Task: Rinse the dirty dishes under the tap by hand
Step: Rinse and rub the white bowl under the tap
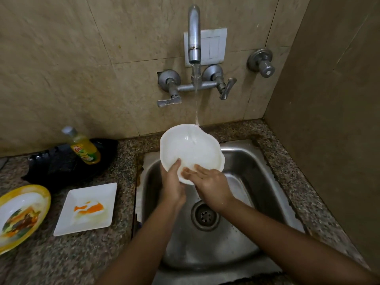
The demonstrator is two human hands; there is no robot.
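A white scalloped plate (191, 150) is tilted over the steel sink (242, 161), water from the tap (194, 33) striking its far rim. On the counter left of the sink lie a sauce-smeared square white plate (86, 208) and a soiled yellow-rimmed plate (20, 217).

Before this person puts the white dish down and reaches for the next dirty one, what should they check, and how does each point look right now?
1. Water running: ok, a stream falls from the tap onto the far rim of the white dish.
2. Grip: ok, the left hand holds the near edge while the right hand rubs the inside.
3. Dish rinsed clean: cannot tell, water covers the surface.
4. Held over the sink: ok.
5. Drain unblocked: ok, no pooled water.
6. Dishes still waiting: not ok, the square plate has orange residue and the yellow-rimmed plate holds food scraps.
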